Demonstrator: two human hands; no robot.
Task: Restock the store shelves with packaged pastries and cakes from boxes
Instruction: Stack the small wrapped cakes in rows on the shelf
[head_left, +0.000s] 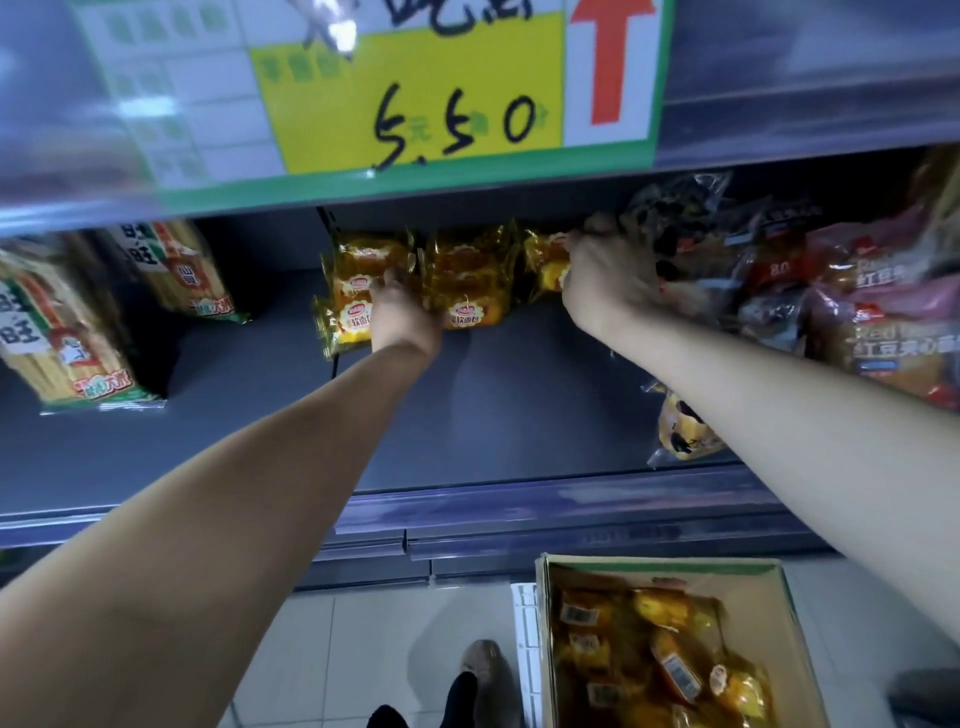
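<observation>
Three gold-wrapped pastry packs stand in a row at the back of the grey shelf. My left hand reaches between the left pack and the middle pack, its fingers hidden among them. My right hand grips the right pack by its top edge. A cardboard box on the floor below holds several more gold packs.
Striped rice-cracker bags stand at the shelf's left. Red and dark bread bags crowd the right, with a clear-wrapped bun pack under my right forearm. A yellow price sign hangs on the shelf above. My shoe is beside the box.
</observation>
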